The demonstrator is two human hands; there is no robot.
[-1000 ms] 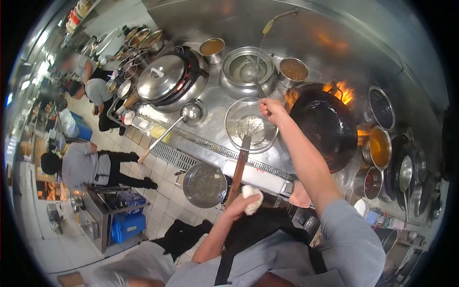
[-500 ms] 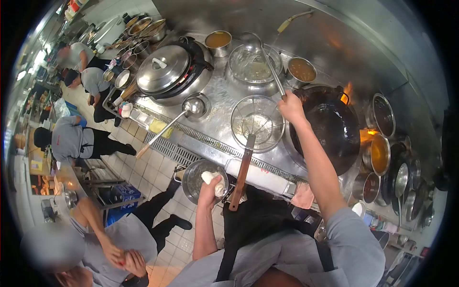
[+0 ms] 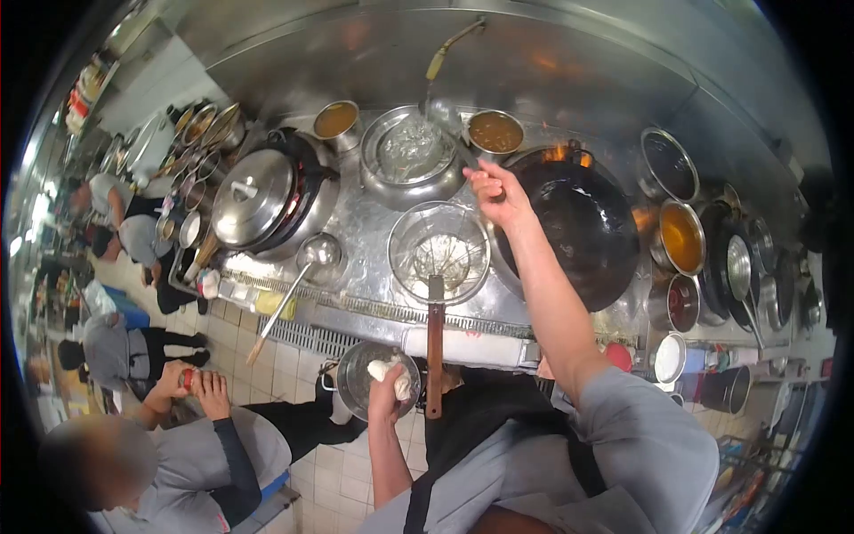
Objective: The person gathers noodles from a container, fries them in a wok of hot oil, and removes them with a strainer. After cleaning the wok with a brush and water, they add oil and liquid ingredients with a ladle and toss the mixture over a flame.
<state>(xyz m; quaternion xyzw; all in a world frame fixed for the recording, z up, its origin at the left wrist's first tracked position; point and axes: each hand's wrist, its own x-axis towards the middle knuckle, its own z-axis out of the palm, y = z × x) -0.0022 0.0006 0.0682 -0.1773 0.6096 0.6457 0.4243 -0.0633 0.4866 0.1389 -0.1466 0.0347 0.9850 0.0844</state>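
Observation:
My left hand (image 3: pixel 384 396) is closed on a bunched white cloth (image 3: pixel 403 384) at the edge of a round metal pan (image 3: pixel 353 392), low in front of the counter. Over the stove, my right hand (image 3: pixel 500 198) has its fingers curled at the handle end of a steel ladle (image 3: pixel 443 112). The ladle's handle is mostly foreshortened, and its bowl is over the far side of a water-filled steel pot (image 3: pixel 374 173). Just right of this hand sits a large dark wok (image 3: pixel 578 236). A wire strainer with a wooden handle (image 3: pixel 435 356) lies between my hands.
A tap (image 3: pixel 436 66) hangs above the water pot. Flames (image 3: pixel 569 157) rise behind the wok. Pots of brown liquid (image 3: pixel 495 133) stand at the back, with a lidded wok (image 3: pixel 253 191) at left. Another ladle (image 3: pixel 318 252) rests on the counter. A co-worker (image 3: pixel 191 445) is close at lower left.
The view has shifted. My right hand has turned, its fingers looser, and the ladle's bowl is lower by the pot, near the tap. My left hand still grips the cloth at the pan.

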